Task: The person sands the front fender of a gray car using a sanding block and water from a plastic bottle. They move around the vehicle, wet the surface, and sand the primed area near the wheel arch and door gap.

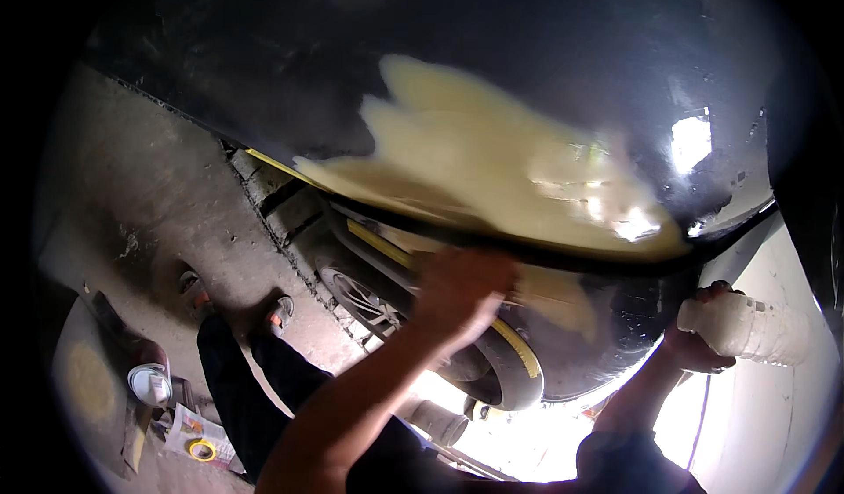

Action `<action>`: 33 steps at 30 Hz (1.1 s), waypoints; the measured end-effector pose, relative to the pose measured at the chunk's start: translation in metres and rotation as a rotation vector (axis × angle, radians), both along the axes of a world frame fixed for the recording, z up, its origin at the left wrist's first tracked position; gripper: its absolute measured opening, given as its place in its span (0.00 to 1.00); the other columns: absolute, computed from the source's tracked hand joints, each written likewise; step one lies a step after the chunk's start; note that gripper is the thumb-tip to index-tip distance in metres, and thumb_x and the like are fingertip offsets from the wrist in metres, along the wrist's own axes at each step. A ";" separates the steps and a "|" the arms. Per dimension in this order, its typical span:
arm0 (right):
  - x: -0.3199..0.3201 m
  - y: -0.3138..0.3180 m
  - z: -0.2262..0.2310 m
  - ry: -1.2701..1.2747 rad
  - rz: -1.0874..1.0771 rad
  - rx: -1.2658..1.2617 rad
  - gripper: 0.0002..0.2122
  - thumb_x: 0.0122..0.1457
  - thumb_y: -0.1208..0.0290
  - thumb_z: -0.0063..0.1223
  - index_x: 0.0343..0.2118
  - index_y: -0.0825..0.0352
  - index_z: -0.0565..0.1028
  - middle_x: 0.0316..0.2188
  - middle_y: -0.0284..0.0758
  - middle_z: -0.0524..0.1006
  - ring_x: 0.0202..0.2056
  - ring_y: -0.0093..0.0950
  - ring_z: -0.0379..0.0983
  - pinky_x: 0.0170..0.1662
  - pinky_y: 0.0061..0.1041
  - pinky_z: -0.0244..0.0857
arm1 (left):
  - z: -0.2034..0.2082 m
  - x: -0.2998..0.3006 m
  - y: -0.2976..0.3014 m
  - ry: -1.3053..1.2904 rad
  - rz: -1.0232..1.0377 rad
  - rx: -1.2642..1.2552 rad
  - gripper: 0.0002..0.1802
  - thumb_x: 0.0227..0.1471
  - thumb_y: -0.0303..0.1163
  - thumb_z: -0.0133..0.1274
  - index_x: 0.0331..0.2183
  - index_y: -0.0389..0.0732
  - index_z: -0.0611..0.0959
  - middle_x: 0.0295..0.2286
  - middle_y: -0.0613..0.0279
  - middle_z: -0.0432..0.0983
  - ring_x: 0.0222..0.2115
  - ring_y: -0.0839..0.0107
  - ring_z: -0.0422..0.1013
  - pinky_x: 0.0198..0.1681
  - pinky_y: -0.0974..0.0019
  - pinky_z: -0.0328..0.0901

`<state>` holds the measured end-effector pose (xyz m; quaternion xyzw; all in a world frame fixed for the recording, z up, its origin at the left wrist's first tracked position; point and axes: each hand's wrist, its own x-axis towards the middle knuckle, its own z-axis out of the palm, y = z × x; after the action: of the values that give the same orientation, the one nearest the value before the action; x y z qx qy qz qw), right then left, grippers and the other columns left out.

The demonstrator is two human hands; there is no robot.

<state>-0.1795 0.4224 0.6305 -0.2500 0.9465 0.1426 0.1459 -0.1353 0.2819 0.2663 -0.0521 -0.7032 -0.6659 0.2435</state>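
I am seeing the left hand (pixel 462 287) near the middle of my view, its forearm slanting up from below. It is standing at the lower edge of a dark car panel (pixel 264 72). Its fingers are blurring and mostly hiding, so I cannot tell whether it is holding anything or touching the bodywork. With the right hand (pixel 699 345) I am gripping a whitish plastic bottle (pixel 760 329), the fingers curling around its left end; the bottle is lying nearly sideways in the grasp, beside the right end of the panel's lower edge.

Across the panel a large tan patch (pixel 475 142) is spreading along that lower edge, tapering to ragged points at its left and shining brightly towards its right. Below the edge, just right of the left hand, a smaller tan patch (pixel 567 301) is showing on the bodywork.

Farther down, a spoked wheel (pixel 365 301) is showing beyond the left forearm. On the floor (pixel 193 213), two shoes (pixel 280 316) are standing left of the wheel. Near the floor's lower left corner, a white tub (pixel 149 384) is sitting close to a printed sheet (pixel 189 424), and a yellow ring (pixel 202 449) is lying on the sheet's lower edge.
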 end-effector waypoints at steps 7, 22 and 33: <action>-0.036 -0.078 -0.003 -0.358 -0.111 1.155 0.26 0.51 0.53 0.50 0.46 0.70 0.67 0.37 0.42 0.74 0.38 0.38 0.73 0.46 0.36 0.66 | 0.023 -0.001 -0.009 0.015 0.000 0.024 0.14 0.40 0.27 0.60 0.34 0.45 0.80 0.33 0.67 0.80 0.34 0.70 0.76 0.36 0.62 0.65; 0.013 0.041 -0.043 0.410 -0.213 -0.407 0.44 0.50 0.34 0.49 0.53 0.77 0.63 0.49 0.51 0.68 0.41 0.42 0.74 0.46 0.38 0.70 | 0.072 -0.005 -0.006 0.081 0.070 -0.042 0.15 0.40 0.28 0.58 0.36 0.45 0.80 0.35 0.67 0.79 0.36 0.70 0.74 0.35 0.61 0.63; 0.011 0.044 -0.063 0.262 -0.071 -1.061 0.47 0.46 0.36 0.57 0.56 0.76 0.59 0.51 0.52 0.66 0.45 0.45 0.71 0.47 0.39 0.69 | 0.038 0.004 -0.009 0.007 -0.022 -0.081 0.13 0.43 0.32 0.56 0.35 0.45 0.78 0.36 0.65 0.77 0.38 0.70 0.74 0.33 0.64 0.62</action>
<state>-0.1687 0.4661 0.5675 -0.2374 0.9066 -0.3295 -0.1147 -0.1308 0.2730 0.3044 -0.0721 -0.7283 -0.6393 0.2362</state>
